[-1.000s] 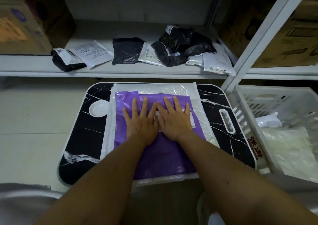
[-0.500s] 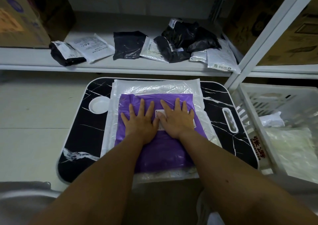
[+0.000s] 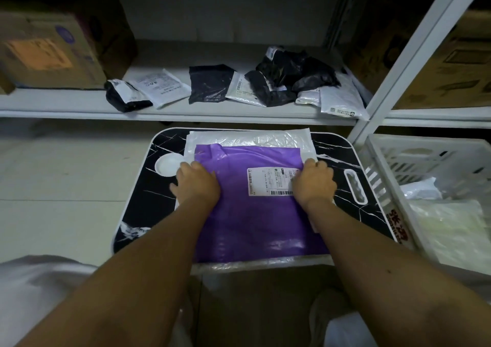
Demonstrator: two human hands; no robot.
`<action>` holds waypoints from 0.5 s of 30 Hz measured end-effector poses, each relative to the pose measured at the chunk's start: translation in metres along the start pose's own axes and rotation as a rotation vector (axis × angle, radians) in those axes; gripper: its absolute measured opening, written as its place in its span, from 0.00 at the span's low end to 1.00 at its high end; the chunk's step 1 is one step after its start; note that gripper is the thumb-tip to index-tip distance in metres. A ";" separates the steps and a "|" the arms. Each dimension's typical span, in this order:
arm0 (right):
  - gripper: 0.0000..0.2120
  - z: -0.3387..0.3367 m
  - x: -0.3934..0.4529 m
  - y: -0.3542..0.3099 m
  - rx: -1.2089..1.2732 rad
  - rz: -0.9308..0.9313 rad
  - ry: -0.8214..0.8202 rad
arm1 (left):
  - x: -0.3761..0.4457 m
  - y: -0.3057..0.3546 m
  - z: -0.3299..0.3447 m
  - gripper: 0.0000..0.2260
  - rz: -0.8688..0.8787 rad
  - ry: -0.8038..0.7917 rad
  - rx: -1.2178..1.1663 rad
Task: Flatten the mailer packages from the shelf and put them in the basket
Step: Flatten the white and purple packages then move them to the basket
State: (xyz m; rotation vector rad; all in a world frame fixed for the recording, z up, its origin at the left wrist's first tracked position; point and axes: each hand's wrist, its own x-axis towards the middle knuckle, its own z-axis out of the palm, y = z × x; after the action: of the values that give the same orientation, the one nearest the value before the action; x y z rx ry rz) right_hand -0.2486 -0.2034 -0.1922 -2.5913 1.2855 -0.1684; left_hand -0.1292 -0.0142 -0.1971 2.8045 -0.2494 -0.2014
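Nearest the camera, two bare forearms reach forward over a black marble-patterned lap table (image 3: pixel 138 206). A purple mailer (image 3: pixel 255 222) lies flat on it, on top of a larger clear-white bubble mailer (image 3: pixel 249 138) whose edges show around it. The left hand (image 3: pixel 198 184) sits on the purple mailer's left edge and the right hand (image 3: pixel 313 184) on its right edge; both have fingers curled over the edges, gripping the mailer's sides. Between the hands, one white shipping label (image 3: pixel 269 182) carries small print and a barcode, too fine to read. A round white recess (image 3: pixel 167 164) is set in the table's left side and one oval handle slot (image 3: pixel 355 187) on its right.

To the right stands a white slatted basket (image 3: pixel 425 160) holding pale flattened mailers (image 3: pixel 449 227); red characters (image 3: pixel 396 223) show on its near corner, unreadable.

Further off, a white shelf (image 3: pixel 66 102) holds about eight crumpled mailers (image 3: pixel 212 83), black and white, several with printed labels. Cardboard boxes stand at the left (image 3: pixel 50 52) and far right (image 3: pixel 451 62).
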 end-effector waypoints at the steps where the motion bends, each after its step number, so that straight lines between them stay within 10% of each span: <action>1: 0.22 -0.005 -0.002 0.005 0.022 0.083 -0.017 | -0.001 -0.004 -0.004 0.27 -0.110 -0.027 -0.058; 9: 0.57 -0.017 -0.011 0.038 0.403 0.533 -0.319 | -0.001 -0.033 -0.009 0.41 -0.405 -0.208 -0.307; 15: 0.39 -0.019 -0.011 0.040 0.579 0.467 -0.470 | 0.001 -0.043 -0.003 0.43 -0.336 -0.332 -0.539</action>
State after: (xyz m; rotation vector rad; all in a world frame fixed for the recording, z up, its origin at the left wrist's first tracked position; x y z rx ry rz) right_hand -0.2898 -0.2215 -0.1846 -1.6712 1.3589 0.1317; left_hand -0.1218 0.0262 -0.2085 2.2442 0.1843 -0.7004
